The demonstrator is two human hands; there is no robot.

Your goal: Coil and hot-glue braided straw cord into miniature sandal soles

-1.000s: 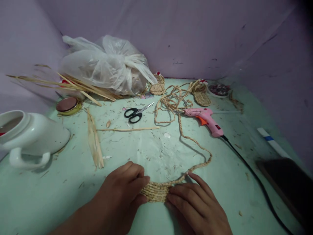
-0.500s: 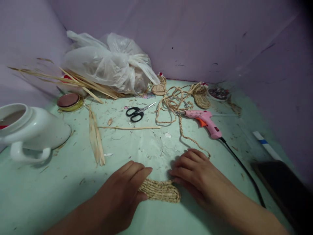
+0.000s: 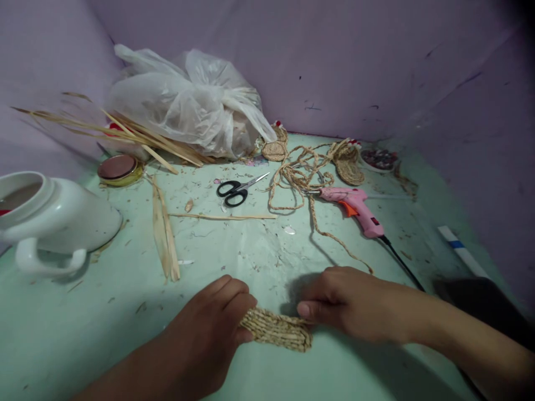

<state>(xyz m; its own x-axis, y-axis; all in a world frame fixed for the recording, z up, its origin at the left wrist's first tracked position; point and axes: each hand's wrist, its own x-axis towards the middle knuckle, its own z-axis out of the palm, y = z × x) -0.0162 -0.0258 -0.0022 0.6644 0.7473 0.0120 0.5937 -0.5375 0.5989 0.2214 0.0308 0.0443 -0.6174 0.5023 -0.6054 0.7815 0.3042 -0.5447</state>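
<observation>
My left hand is closed on the left end of a small woven straw piece, made of tight rows of braided cord. The thumb lies below and the fingers fold over the top; that end is hidden in the grip. At the upper right corner of the piece, my right hand is closed, its thumb at the edge and its other fingers curled out of sight. Beyond it, a loose braided straw cord runs from a tangled heap. A pink hot glue gun lies by this heap.
Black-handled scissors and flat straw strips lie mid-table. A white jug is tipped over at left, near a round tin. A tied plastic bag sits against the wall. A dark flat object lies at right.
My right hand has turned, its forearm now lying flatter and its thumb showing at the piece's upper corner. The woven piece has tilted slightly, its right end lower. My left hand keeps its hold.
</observation>
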